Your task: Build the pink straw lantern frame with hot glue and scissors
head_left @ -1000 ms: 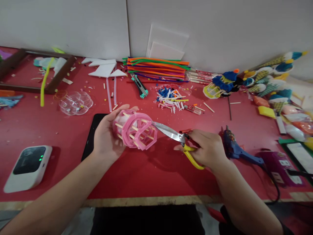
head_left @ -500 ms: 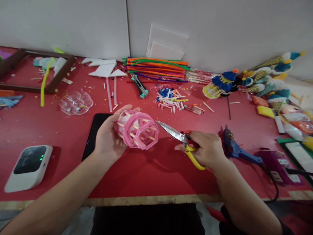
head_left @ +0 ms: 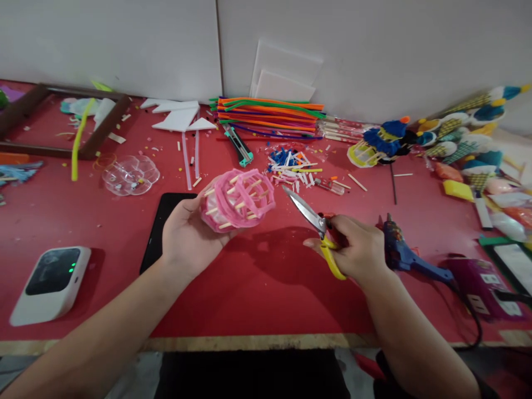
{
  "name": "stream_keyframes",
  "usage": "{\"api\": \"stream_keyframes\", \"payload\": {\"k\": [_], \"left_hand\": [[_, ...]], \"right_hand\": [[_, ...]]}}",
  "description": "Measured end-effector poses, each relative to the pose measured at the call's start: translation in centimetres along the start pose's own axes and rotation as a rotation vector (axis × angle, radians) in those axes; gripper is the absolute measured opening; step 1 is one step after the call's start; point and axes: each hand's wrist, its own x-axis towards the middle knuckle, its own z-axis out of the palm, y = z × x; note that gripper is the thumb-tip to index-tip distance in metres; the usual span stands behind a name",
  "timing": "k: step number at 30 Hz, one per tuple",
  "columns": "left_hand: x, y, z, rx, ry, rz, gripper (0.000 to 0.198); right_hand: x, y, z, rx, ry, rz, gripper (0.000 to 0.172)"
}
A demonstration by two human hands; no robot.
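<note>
Your left hand point(head_left: 187, 235) is gripping the pink pipe-cleaner cage point(head_left: 238, 199) above the counter point(head_left: 257, 288). Your right hand point(head_left: 359, 252) is clasping the yellow-handled scissors point(head_left: 310, 213) at the cage's 3 o'clock, apart from it. Best steadying the cage and angling the tips between its sticks.

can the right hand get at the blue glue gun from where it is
Probably yes: the glue gun lies just beside the right hand, nothing between them. But that hand is closed around the scissors, so gripping it looks awkward. The left hand holds the pink cage.
</note>
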Motion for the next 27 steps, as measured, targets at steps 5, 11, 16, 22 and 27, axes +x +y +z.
{"api": "stream_keyframes", "payload": {"k": [5,11,16,22,27], "left_hand": [[0.0,-0.1,0.1,0.054,-0.049,0.028,0.025],[-0.3,-0.6,-0.2,0.146,-0.177,0.196,0.031],[-0.4,-1.0,-0.4,0.137,-0.209,0.327,0.024],[-0.3,-0.5,0.1,0.147,-0.132,0.137,0.027],[-0.6,0.0,0.3,0.088,-0.112,-0.09,0.035]], "right_hand": [[0.3,-0.1,-0.2,0.039,0.012,0.002,0.047],[0.2,-0.2,-0.3,0.052,0.0,0.021,0.051],[0.0,0.2,0.0,0.051,-0.007,0.066,0.053],[-0.2,0.5,0.1,0.071,0.005,0.082,0.056],[-0.5,0.8,0.3,0.037,-0.002,0.11,0.047]]}}
